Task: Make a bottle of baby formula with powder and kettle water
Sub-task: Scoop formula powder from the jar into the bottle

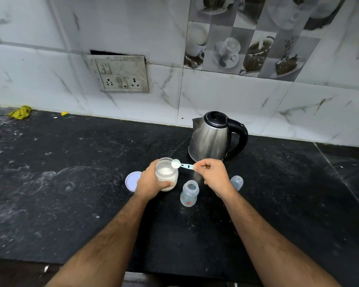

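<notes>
L hand (151,183) grip round powder jar (166,174); R hand (212,172) grip pinching full scoop (181,164).

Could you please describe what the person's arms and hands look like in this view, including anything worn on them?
Both forearms are bare up to the bottom edge of the picture, with visible dark hair and no sleeves in view. The left hand and the right hand are bare too: no gloves, and no watch, bracelet or ring shows on either.
</notes>
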A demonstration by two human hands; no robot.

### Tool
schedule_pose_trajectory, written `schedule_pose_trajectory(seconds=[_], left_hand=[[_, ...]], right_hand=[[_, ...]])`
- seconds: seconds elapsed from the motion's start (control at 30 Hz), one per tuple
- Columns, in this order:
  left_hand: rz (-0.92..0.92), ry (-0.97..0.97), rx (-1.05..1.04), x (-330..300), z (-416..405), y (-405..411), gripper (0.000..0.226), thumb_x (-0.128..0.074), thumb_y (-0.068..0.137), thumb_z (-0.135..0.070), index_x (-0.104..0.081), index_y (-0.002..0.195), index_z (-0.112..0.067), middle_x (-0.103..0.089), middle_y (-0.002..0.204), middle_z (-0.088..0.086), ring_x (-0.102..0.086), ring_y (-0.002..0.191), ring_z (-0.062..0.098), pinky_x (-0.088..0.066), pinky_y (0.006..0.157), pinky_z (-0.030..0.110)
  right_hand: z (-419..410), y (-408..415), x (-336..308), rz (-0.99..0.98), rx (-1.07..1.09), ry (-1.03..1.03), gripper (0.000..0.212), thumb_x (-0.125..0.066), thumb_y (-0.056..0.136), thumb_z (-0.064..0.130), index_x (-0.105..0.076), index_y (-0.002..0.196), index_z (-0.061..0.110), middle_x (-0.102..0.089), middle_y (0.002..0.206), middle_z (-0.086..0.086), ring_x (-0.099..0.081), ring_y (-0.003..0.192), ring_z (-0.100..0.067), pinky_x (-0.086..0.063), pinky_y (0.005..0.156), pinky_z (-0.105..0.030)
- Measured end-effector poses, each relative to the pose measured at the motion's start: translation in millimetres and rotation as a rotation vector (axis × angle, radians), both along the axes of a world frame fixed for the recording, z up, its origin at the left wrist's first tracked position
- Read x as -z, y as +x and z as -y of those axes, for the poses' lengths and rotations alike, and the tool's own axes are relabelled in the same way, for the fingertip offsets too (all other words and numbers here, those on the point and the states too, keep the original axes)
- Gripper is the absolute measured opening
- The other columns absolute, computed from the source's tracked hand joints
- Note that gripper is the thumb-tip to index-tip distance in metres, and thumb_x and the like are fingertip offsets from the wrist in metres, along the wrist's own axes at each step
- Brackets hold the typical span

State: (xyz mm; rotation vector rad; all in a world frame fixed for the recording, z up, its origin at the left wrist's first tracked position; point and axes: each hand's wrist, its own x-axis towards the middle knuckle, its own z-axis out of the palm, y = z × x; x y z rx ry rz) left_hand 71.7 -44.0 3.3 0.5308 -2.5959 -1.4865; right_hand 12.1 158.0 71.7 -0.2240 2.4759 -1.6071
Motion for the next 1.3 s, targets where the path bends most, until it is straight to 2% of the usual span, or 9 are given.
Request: schedule_pose_trajectory(seconds=[0.17,0.27,0.43,0.57,0.67,0.9,1.0,1.17,1.3], left_hand=[[0.048,0.012,-0.05,5.0,-2.4,4.5,0.128,-0.094,0.054,-0.029,-0.016,0.154,-0.012,-0.036,0.154,0.003,-0.034,0.142,0.021,-0.031,0.115,0.038],[0.025,-0.074,-0.056,12.4,-6.5,18.5,0.128,-0.094,0.055,-0.035,-0.016,0.154,-0.012,-0.024,0.16,0.004,-0.024,0.146,0.02,-0.026,0.118,0.039],[-0.096,-0.248,-0.127,25.5,-19.3,57.7,0.092,-0.088,0.063,-0.041,-0.044,0.141,-0.021,-0.05,0.127,-0.002,-0.051,0.117,0.017,-0.049,0.096,0.037],[-0.12,-0.241,0.014,28.0,-43.4,68.8,0.061,-0.082,0.072,-0.043,-0.06,0.124,-0.02,-0.058,0.109,-0.011,-0.057,0.093,0.008,-0.052,0.087,0.033],[-0.106,-0.182,0.094,21.6,-59.7,59.0,0.061,-0.081,0.074,-0.039,-0.058,0.128,-0.02,-0.06,0.114,-0.011,-0.056,0.087,0.006,-0.051,0.085,0.028],[-0.066,-0.091,0.094,10.1,-75.2,39.7,0.072,-0.08,0.077,-0.032,-0.048,0.141,-0.024,-0.062,0.118,-0.007,-0.052,0.09,0.003,-0.039,0.079,0.019],[-0.073,-0.06,0.109,7.1,-75.7,36.0,0.063,-0.079,0.077,-0.03,-0.054,0.135,-0.028,-0.062,0.103,-0.012,-0.053,0.083,0.001,-0.039,0.075,0.019],[-0.102,-0.08,0.139,10.2,-73.7,34.3,0.049,-0.079,0.075,-0.031,-0.063,0.121,-0.037,-0.063,0.091,-0.022,-0.053,0.078,-0.005,-0.042,0.071,0.017],[-0.116,-0.08,0.141,10.2,-73.8,34.1,0.048,-0.079,0.075,-0.031,-0.063,0.12,-0.038,-0.063,0.092,-0.023,-0.053,0.079,-0.006,-0.038,0.069,0.013]], right_hand=[[-18.8,12.2,0.6,0.043,0.037,-0.047,0.011,-0.067,0.087,0.006,-0.072,0.078,0.01,-0.061,0.06,0.001,-0.049,0.048,-0.008,-0.04,0.042,-0.023],[-33.4,19.2,4.2,0.053,0.059,-0.045,0.011,-0.064,0.088,0.006,-0.069,0.08,0.01,-0.066,0.068,-0.009,-0.054,0.051,-0.009,-0.041,0.043,-0.024],[-51.4,37.2,14.1,0.084,0.089,-0.065,0.01,-0.061,0.092,0.005,-0.066,0.084,0.009,-0.069,0.068,-0.001,-0.056,0.049,-0.006,-0.04,0.044,-0.02],[-54.8,46.8,21.8,0.062,0.126,-0.045,0.009,-0.062,0.092,0.005,-0.068,0.086,0.008,-0.071,0.073,-0.007,-0.058,0.052,-0.006,-0.042,0.047,-0.012],[-53.0,49.9,24.0,0.041,0.15,-0.014,0.01,-0.063,0.09,0.006,-0.07,0.085,0.011,-0.071,0.074,-0.007,-0.06,0.053,-0.005,-0.043,0.049,-0.012],[-48.6,57.4,31.3,-0.178,0.129,0.116,0.021,-0.07,0.086,0.006,-0.072,0.075,0.023,-0.069,0.069,0.008,-0.069,0.065,-0.015,-0.059,0.072,-0.033],[-47.8,61.7,33.3,-0.301,0.118,0.18,0.009,-0.074,0.083,0.007,-0.077,0.083,0.016,-0.069,0.071,0.014,-0.07,0.067,-0.009,-0.058,0.073,-0.029],[-48.5,67.3,33.7,-0.455,0.111,0.272,0.009,-0.077,0.081,0.006,-0.079,0.085,0.014,-0.071,0.078,0.004,-0.062,0.062,-0.006,-0.055,0.068,-0.026],[-49.5,68.3,37.2,-0.519,0.095,0.338,0.011,-0.077,0.079,0.006,-0.079,0.084,0.016,-0.07,0.075,0.005,-0.062,0.063,-0.007,-0.053,0.065,-0.027]])
